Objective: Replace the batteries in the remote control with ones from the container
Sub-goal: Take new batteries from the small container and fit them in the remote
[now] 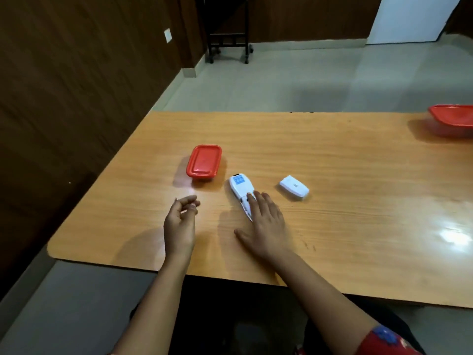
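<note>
A white remote control (240, 190) lies face down on the wooden table (332, 175), its battery compartment open at the near end. My right hand (263, 224) lies flat with straight fingers over that open end, fingertips touching the compartment. The white battery cover (294, 188) rests on the table to the right of the remote. A small container with a red lid (204, 162) stands closed just left of the remote's far end. My left hand (180, 221) hovers above the table in front of the container, fingers loosely curled, holding nothing that I can see.
A second red-lidded container (451, 120) sits at the table's far right edge. A dark wood wall runs along the left. A black wheeled stand (227, 34) is on the tiled floor beyond the table.
</note>
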